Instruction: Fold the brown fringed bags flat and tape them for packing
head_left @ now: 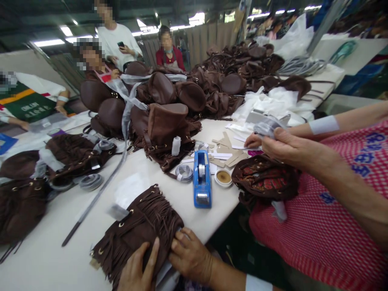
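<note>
On the table point(75, 264), the bag point(142, 226) lies toward seven o'clock. At its six, the left hand point(138, 269) rests, fingers parted; at four, the right hand point(191, 256) curls, grip unclear. Dispenser point(202, 182): its two.

This looks like a factory workshop that handles bags in bulk. Brown bags point(162, 87), many of them alike, rise in a heap on the long white table point(45, 258). Coils point(91, 182) in clear wrap, card strips point(224, 141), a blue tape dispenser point(201, 186) and a round tub point(223, 177) lie among them, with thin white wrapping point(273, 103) bunched farther back. Several people share the table: one wears a checked apron point(297, 226) printed with blue characters, another a red top point(178, 58), another green point(26, 105). Strip lights point(48, 42) shine under a dark ceiling, tall panels point(212, 42) stand behind, and blurred figures point(274, 28) show in the distance.
</note>
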### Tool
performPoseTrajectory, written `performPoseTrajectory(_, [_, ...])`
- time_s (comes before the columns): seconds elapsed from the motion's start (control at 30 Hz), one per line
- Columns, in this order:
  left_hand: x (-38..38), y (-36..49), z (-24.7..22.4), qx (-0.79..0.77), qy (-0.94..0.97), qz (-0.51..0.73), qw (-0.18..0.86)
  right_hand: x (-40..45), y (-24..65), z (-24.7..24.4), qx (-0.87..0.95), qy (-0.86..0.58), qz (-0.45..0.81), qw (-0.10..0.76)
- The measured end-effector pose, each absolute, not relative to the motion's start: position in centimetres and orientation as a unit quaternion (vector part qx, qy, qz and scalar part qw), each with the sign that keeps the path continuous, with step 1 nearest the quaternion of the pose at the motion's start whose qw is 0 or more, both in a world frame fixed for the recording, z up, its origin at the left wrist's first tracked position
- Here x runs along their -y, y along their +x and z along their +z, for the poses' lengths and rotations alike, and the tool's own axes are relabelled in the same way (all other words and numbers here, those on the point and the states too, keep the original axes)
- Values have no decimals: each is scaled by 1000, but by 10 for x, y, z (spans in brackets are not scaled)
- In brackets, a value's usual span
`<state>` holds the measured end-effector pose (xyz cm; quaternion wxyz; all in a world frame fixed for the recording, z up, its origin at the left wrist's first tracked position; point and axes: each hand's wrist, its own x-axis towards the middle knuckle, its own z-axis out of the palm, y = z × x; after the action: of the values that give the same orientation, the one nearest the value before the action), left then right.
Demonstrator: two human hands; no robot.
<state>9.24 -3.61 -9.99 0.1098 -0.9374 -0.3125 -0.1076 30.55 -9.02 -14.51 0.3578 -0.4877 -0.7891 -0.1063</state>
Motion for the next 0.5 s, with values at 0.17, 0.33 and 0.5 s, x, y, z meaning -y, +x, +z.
performPoseTrajectory(0.17, [59,101,-95,365,-920,-121,71,92,303,-143,800,-493,-99,328])
performPoseTrajectory(0.33, [73,100,-97,365,-920,-126,66,95,301,-143,802,-501,-92,312])
performPoseTrajectory(0.5, [76,99,-101,379,-914,-128,66,100,310,-129,811,-495,-47,308])
